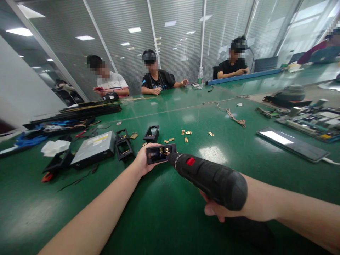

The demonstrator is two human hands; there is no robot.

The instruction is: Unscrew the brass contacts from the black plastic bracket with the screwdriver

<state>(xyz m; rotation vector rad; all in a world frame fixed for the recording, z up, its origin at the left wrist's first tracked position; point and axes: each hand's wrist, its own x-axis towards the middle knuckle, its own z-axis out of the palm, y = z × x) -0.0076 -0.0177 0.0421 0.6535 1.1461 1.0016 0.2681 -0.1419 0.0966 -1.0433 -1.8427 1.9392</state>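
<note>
My left hand [143, 160] grips a small black rectangular frame part [160, 153], held above the green table [170, 212]. My right hand [219, 209] is wrapped round a black electric screwdriver [211, 177] with a red switch. The tool's tip points into the opening of the black part, where a small brass piece shows. Several loose brass plates [186, 134] lie on the table just beyond the part.
More black frame parts [123, 145] and a grey disc drive [92, 148] lie at the left with white tissue [54, 147]. A tablet [292, 143] and circuit boards [313, 122] sit at the right. Three people sit along the far side beside a water bottle [200, 78].
</note>
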